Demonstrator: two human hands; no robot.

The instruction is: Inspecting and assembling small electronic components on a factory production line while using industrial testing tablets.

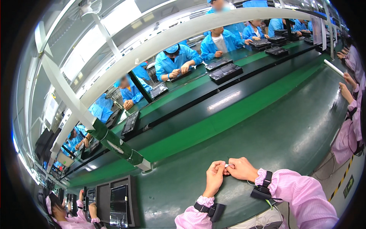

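Over the green bench top (175,191), my left hand (215,176) and my right hand (243,169) meet, fingertips pinched close together. Between them shows a short piece of thin white cable (229,165); its end is hidden by the fingers. Both hands are closed on it. A pale cord comes out below my right wrist, and white cable (263,220) lies over my lap at the bench edge. Each wrist wears a black strap with a small black box, over pink striped sleeves.
A post wrapped in green (114,143) stands left of my hands. Further left, a dark foam tray (103,198) holds a glossy black panel (119,206). Black trays (225,72) line the conveyor, with people in blue across it. People in pink sit either side; the right one holds a white tube (334,68).
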